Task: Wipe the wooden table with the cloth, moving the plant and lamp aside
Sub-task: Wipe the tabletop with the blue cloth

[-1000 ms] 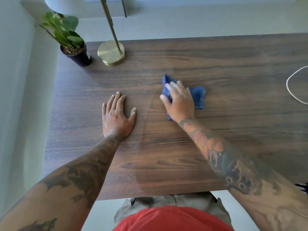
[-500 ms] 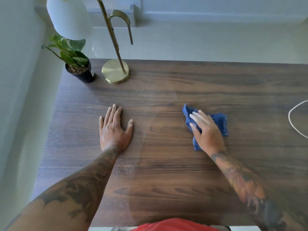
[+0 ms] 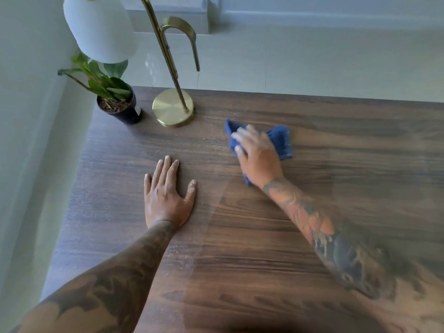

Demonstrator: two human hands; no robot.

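A dark wooden table (image 3: 336,200) fills most of the view. My right hand (image 3: 258,156) presses flat on a crumpled blue cloth (image 3: 281,140) in the far middle of the tabletop, fingers straight and blurred. My left hand (image 3: 165,195) rests palm down on the wood, fingers spread, nearer to me and to the left. In the far left corner stands a green plant in a black pot (image 3: 120,106). Beside it stands a brass lamp (image 3: 173,108) with a round base and a white shade.
A pale wall runs close along the table's left edge. Light floor tiles lie beyond the far edge. A band of faint dust specks crosses the wood between the lamp and my left hand.
My right hand has slid the cloth away from me and to the left, closer to the lamp base. My left hand has stayed flat in place. The view has tilted up slightly.
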